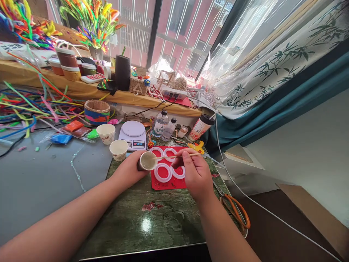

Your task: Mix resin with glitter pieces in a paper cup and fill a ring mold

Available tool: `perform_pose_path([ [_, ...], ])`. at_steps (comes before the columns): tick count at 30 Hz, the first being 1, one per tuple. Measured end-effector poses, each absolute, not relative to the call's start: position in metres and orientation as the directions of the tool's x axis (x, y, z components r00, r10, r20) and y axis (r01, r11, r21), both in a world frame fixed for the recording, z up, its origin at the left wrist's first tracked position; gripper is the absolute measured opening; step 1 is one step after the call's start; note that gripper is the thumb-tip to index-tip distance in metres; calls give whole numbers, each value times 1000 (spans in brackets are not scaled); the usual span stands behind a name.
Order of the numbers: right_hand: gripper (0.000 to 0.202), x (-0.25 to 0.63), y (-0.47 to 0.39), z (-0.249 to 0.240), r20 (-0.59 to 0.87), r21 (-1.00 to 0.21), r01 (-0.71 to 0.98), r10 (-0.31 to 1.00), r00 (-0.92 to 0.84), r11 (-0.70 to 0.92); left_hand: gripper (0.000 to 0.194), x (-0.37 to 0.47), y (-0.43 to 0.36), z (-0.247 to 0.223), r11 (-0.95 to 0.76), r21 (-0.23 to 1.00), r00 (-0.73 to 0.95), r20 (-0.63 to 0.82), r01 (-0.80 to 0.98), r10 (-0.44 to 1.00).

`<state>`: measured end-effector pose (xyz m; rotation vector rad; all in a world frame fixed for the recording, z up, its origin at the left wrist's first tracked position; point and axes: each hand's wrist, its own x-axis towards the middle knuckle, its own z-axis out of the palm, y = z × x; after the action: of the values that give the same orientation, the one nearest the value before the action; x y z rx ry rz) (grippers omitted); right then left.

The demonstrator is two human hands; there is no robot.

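My left hand [131,168] is wrapped round a paper cup [148,161], tilted so that its mouth faces me, with cloudy liquid inside. Between the fingers of my right hand [194,171] is a thin wooden stick [166,157], its far end in the cup. Beneath both hands lies a red mat [169,185] bearing several white ring-shaped molds [163,172]; my right hand partly hides the ones on the right. Two more paper cups, one nearer [119,150] and one farther [106,134], stand to the left, beside a white digital scale [133,131].
Behind the mat are two clear bottles [160,125], a small jar [182,131] and a drink cup [201,128]. Orange-handled scissors [237,211] lie at the right table edge, near a white cable [240,191]. Colored clay packs [73,127] and pipe cleaners sit left.
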<state>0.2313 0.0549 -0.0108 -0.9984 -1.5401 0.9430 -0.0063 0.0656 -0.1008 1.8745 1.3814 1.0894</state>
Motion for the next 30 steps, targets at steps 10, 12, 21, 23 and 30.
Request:
perform_pose_path([
  [10,42,232,56,-13,287,-950,100,954,-89,295,44,-5,63,-94,-336,818,162,294,467,942],
  [12,42,232,56,-14,280,-952,101,957,-82,287,44,-5,63,-94,-332,821,160,291,464,943],
  [21,41,234,54,-17,329,-925,165,939,-96,341,49,-6,63,-101,-320,830,146,285,457,947],
  [23,40,233,55,-18,339,-915,185,933,-122,357,50,-6,63,-103,-317,831,139,285,457,948],
  [30,44,230,57,-14,333,-910,211,932,-146,358,52,-7,64,-105,-317,835,135,287,449,948],
])
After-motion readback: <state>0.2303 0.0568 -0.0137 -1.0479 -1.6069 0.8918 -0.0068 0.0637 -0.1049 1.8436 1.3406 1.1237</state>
